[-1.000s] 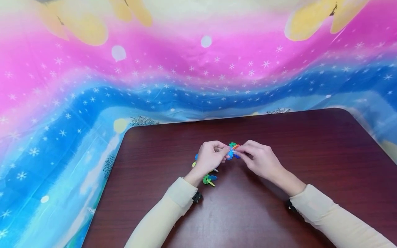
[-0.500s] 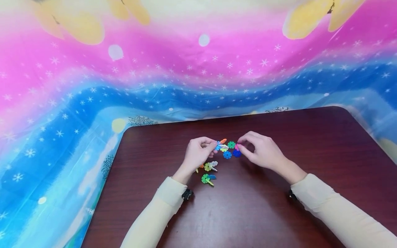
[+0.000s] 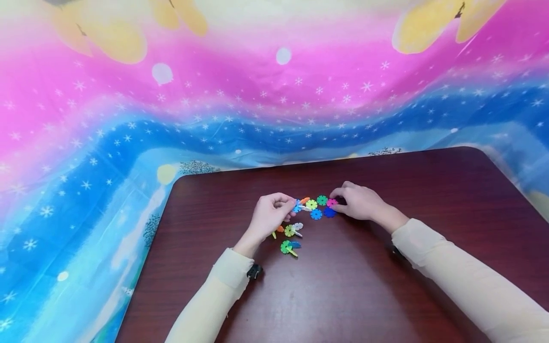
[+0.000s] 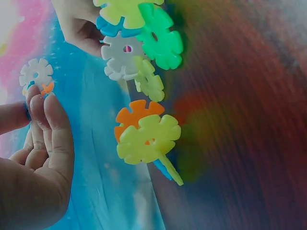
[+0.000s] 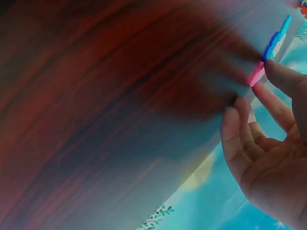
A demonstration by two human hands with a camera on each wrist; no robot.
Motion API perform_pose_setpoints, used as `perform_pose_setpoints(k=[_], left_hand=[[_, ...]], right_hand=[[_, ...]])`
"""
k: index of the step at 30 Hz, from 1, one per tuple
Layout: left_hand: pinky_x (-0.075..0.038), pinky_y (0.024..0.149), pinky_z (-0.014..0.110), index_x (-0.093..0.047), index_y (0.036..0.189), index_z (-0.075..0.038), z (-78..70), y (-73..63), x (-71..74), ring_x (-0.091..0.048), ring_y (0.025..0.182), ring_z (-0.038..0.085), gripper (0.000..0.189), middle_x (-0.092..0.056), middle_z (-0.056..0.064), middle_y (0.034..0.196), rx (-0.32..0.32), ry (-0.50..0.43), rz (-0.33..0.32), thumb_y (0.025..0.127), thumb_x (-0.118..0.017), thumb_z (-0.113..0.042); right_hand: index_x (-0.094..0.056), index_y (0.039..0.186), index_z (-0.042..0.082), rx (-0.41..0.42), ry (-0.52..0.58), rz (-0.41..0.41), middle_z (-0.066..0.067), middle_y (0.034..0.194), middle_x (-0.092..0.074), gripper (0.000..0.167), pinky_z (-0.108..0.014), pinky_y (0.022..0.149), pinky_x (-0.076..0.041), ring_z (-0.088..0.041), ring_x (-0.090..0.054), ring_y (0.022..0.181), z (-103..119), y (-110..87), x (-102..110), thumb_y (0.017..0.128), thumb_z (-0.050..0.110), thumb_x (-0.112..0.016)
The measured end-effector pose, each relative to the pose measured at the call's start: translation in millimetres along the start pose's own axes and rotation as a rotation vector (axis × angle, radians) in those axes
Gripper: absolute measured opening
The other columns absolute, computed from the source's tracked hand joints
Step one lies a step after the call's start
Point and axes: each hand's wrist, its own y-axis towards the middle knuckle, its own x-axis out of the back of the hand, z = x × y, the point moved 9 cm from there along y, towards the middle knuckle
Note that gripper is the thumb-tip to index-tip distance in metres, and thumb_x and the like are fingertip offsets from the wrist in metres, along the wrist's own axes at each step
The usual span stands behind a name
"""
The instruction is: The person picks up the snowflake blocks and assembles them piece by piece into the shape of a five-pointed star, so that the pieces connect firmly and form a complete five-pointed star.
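My left hand pinches a joined cluster of notched plastic snowflake discs between thumb and fingertips. A blue disc sits at the fingers, with an orange disc and a white disc attached. My right hand has thumb and index finger at the edges of a pink disc. Beside it lie single discs: green, yellow, light blue and dark blue. The right wrist view shows the pink disc edge-on between the fingertips, the other fingers loosely bent.
Closer to me on the brown table lie joined clusters: green, blue and yellow, yellow-green and white, and an orange and yellow one partly behind my left hand. A patterned cloth hangs beyond the table's far edge.
My left hand has drawn left with its cluster, away from the right hand, uncovering the yellow disc and nearer clusters. My right hand has lowered to the pink disc.
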Motion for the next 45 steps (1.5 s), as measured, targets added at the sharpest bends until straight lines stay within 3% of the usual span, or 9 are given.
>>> perform_pose_setpoints(k=[4, 8, 12, 16, 20, 27, 32, 39, 45], left_hand=[[-0.062, 0.072, 0.037, -0.077, 0.104, -0.004, -0.8, -0.1, -4.2, -0.072, 0.082, 0.045, 0.016, -0.075, 0.015, 0.085, -0.029, 0.002, 0.024, 0.101, -0.071, -0.018], [-0.062, 0.072, 0.034, -0.076, 0.105, -0.005, -0.5, -1.1, -8.2, -0.073, 0.078, 0.035, 0.015, -0.075, 0.01, 0.083, -0.041, 0.016, 0.056, 0.101, -0.071, -0.018], [-0.062, 0.075, 0.045, -0.075, 0.107, -0.005, -2.9, -2.7, -12.1, -0.073, 0.076, 0.026, 0.016, -0.075, 0.004, 0.083, -0.066, 0.032, 0.089, 0.101, -0.071, -0.019], [-0.061, 0.076, 0.053, -0.075, 0.107, -0.004, -4.1, -2.6, -14.7, -0.074, 0.077, 0.03, 0.016, -0.075, 0.003, 0.082, -0.094, 0.044, 0.106, 0.1, -0.072, -0.018], [-0.062, 0.073, 0.049, -0.075, 0.108, -0.004, -5.8, -3.3, -17.8, -0.074, 0.081, 0.036, 0.016, -0.076, 0.003, 0.083, -0.117, 0.071, 0.122, 0.1, -0.072, -0.018], [-0.059, 0.068, 0.031, -0.074, 0.108, -0.005, -10.1, -5.0, -26.0, -0.075, 0.08, 0.033, 0.015, -0.076, 0.007, 0.085, -0.157, 0.116, 0.143, 0.101, -0.071, -0.017], [-0.057, 0.066, 0.028, -0.074, 0.106, -0.006, -10.6, -5.0, -31.1, -0.074, 0.077, 0.032, 0.013, -0.075, 0.001, 0.082, -0.177, 0.135, 0.14, 0.1, -0.072, -0.017], [-0.056, 0.061, 0.029, -0.073, 0.104, -0.008, -12.7, -7.3, -33.3, -0.073, 0.076, 0.028, 0.011, -0.077, 0.004, 0.086, -0.198, 0.175, 0.123, 0.1, -0.073, -0.019], [-0.057, 0.065, 0.028, -0.074, 0.102, -0.01, -17.6, -12.3, -32.8, -0.071, 0.073, 0.014, 0.008, -0.075, -0.004, 0.084, -0.259, 0.236, 0.074, 0.099, -0.074, -0.018]], right_hand=[[-0.072, 0.114, 0.009, -0.025, 0.068, 0.025, -0.009, 0.108, -0.063, 0.031, -0.048, 0.083, -0.054, -0.023, -0.061, 0.089, -5.8, 1.5, -2.4, 0.093, 0.031, -0.08], [-0.067, 0.108, 0.008, -0.028, 0.199, 0.034, -0.003, 0.095, -0.066, 0.022, -0.043, 0.08, -0.053, -0.02, -0.061, 0.085, -9.2, 1.2, -2.6, 0.094, 0.02, -0.079], [-0.069, 0.106, 0.009, -0.017, 0.316, -0.018, 0.0, 0.089, -0.068, 0.014, -0.038, 0.076, -0.053, -0.017, -0.063, 0.08, -9.9, -4.9, 5.7, 0.095, 0.014, -0.077], [-0.071, 0.113, 0.01, -0.014, 0.444, -0.075, -0.002, 0.094, -0.069, 0.017, -0.036, 0.075, -0.056, -0.018, -0.066, 0.083, -7.3, -17.1, 16.4, 0.096, 0.014, -0.075], [-0.071, 0.119, 0.01, -0.012, 0.615, -0.1, -0.008, 0.099, -0.069, 0.022, -0.04, 0.077, -0.061, -0.028, -0.071, 0.085, 2.4, -29.9, 24.0, 0.097, 0.013, -0.074], [-0.069, 0.12, 0.004, 0.02, 0.867, -0.125, -0.016, 0.098, -0.069, 0.023, -0.049, 0.079, -0.062, -0.046, -0.072, 0.089, 24.6, -41.2, 32.4, 0.097, 0.007, -0.073], [-0.069, 0.12, 0.004, 0.038, 0.914, -0.139, -0.017, 0.096, -0.07, 0.024, -0.047, 0.078, -0.062, -0.047, -0.072, 0.087, 32.5, -43.7, 33.7, 0.097, 0.006, -0.074], [-0.069, 0.12, 0.001, 0.035, 0.936, -0.135, -0.017, 0.096, -0.071, 0.024, -0.05, 0.078, -0.061, -0.035, -0.075, 0.083, 34.8, -44.9, 31.3, 0.096, 0.004, -0.074], [-0.07, 0.118, -0.003, 0.057, 0.957, -0.136, -0.019, 0.095, -0.071, 0.022, -0.046, 0.076, -0.062, -0.025, -0.076, 0.079, 39.2, -44.2, 32.0, 0.096, -0.001, -0.071]])
